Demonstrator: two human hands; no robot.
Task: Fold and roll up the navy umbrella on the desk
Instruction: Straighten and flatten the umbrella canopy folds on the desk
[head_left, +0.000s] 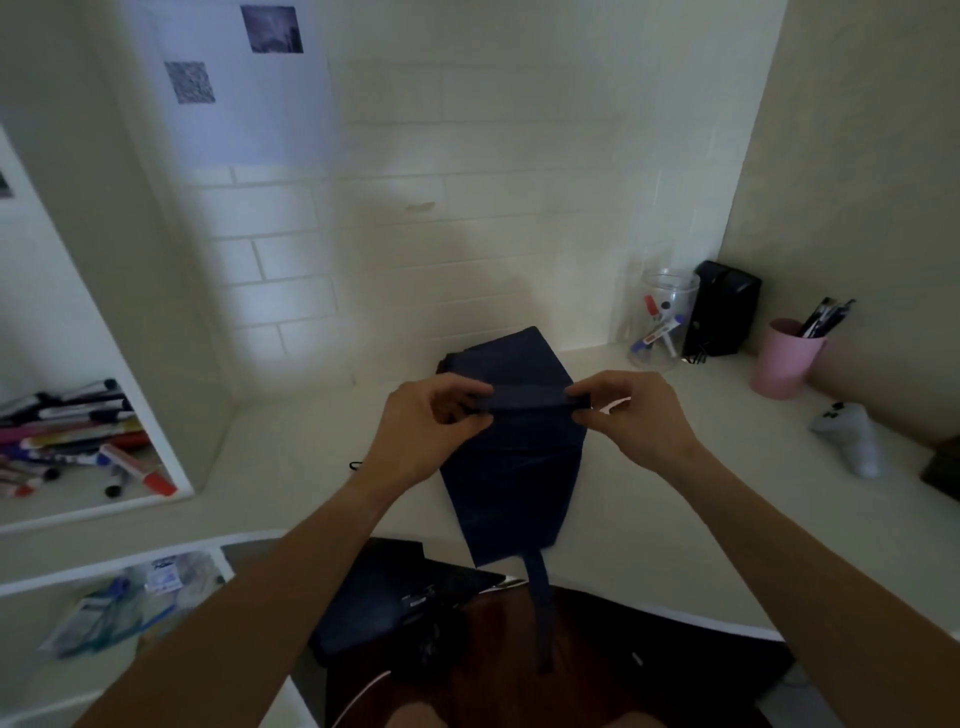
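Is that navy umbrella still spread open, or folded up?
Folded but not rolled: the navy umbrella lies as a flat panel on the desk, while both hands pinch its strap.

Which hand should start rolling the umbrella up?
Probably the left hand. It pinches the strap right over the umbrella, whose cloth lies flat on the desk. The right hand holds the strap's end, off the cloth's edge.

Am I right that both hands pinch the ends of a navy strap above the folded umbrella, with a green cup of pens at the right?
Not quite: the cup is pink, not green, as the head view shows. The rest holds: the left hand and right hand pinch the ends of the navy strap above the folded umbrella.
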